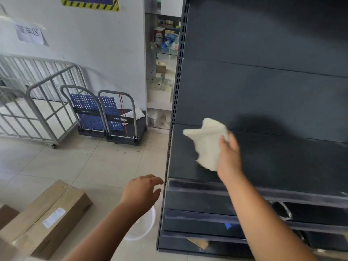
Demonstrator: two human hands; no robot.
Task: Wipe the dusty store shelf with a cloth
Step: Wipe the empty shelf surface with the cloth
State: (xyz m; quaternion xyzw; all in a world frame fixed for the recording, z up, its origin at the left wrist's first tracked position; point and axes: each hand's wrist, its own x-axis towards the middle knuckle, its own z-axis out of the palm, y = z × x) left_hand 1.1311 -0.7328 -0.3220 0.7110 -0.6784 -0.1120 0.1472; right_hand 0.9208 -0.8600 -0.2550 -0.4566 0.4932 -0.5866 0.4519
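A dark grey metal store shelf fills the right of the view, its flat board dull with dust. My right hand is over the left part of that board, gripping a cream-white cloth that hangs loose, spread to the left of my fingers. Whether the cloth touches the board I cannot tell. My left hand hovers empty with fingers apart, just left of the shelf's perforated upright, above the floor.
Lower shelf boards step out below. A white bucket stands on the tiled floor under my left arm. Cardboard boxes lie at lower left. Two folded platform trolleys and metal cage carts stand against the far wall.
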